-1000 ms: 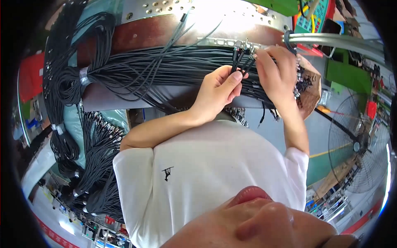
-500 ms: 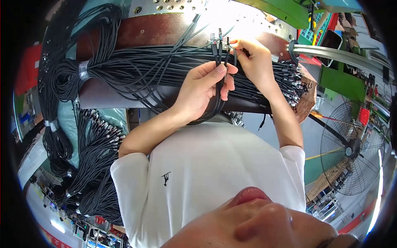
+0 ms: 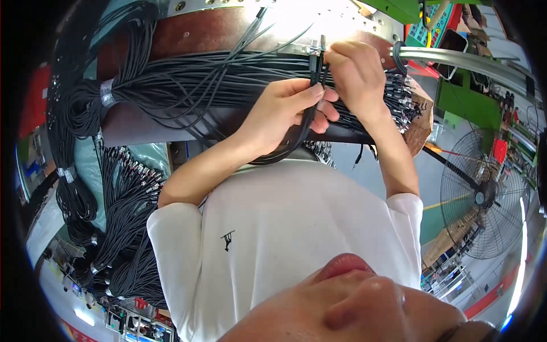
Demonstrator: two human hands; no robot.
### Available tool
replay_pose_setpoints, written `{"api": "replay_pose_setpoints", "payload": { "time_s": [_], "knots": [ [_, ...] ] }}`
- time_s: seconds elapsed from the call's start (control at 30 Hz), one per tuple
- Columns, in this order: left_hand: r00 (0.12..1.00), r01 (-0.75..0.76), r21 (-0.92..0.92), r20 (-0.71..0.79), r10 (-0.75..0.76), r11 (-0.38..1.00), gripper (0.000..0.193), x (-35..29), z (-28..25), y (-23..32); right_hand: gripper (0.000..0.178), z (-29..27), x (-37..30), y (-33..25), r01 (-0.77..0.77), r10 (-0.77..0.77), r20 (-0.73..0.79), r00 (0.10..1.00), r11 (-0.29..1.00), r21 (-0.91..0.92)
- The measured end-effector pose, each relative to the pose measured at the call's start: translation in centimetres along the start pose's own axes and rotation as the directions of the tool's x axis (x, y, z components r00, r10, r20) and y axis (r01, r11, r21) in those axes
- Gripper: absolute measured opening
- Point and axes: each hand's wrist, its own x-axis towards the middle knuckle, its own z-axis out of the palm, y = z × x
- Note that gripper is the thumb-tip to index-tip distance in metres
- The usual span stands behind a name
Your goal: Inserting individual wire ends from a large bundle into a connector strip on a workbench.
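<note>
My left hand (image 3: pixel 290 105) is closed around a few black cables (image 3: pixel 310 117), thumb on top, and their metal-tipped connector ends (image 3: pixel 314 50) stick up above it. Close by on the right, my right hand (image 3: pixel 359 71) has its fingers bent in at those connector ends; its fingertips are partly hidden, so what they pinch does not show clearly. Under both hands a thick bundle of black cables (image 3: pixel 188 80) lies across the brown bench edge. Many connector ends (image 3: pixel 401 97) of that bundle show right of my right hand.
A tape band (image 3: pixel 107 92) gathers the bundle at left. More tied black cables (image 3: pixel 122 222) hang at lower left. A brightly lit metal plate with holes (image 3: pixel 228 4) lies beyond the bench edge (image 3: pixel 188 35). A metal rail (image 3: pixel 456 56) and a large fan (image 3: pixel 481 194) are at right.
My left hand and the held cables have shifted slightly right. The right hand has turned and moved in over the connector ends, covering more of them.
</note>
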Motion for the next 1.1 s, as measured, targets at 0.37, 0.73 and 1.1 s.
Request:
{"api": "replay_pose_setpoints", "payload": {
  "time_s": [0.37, 0.73, 1.1],
  "knots": [
    [0.989, -0.146, -0.077, -0.050, 0.142, 0.986, 0.035, 1.8, -0.2, 0.3, 0.017, -0.2, 0.4, 1.5, -0.274, 0.244, 0.317, 0.917, 0.960, 0.053],
    [1.000, -0.001, -0.084, -0.023, -0.001, 0.996, 0.029, 1.8, 0.3, 0.6, 0.027, -0.8, -0.2, 1.5, -0.195, 0.173, 0.264, 0.949, 0.979, 0.057],
    [0.995, -0.062, 0.486, 0.094, 0.019, 0.872, 0.035, 1.4, 0.5, 3.0, 0.012, -0.5, -3.6, 2.2, -0.516, 0.483, 0.224, 0.846, 0.848, 0.120]
  ]
}}
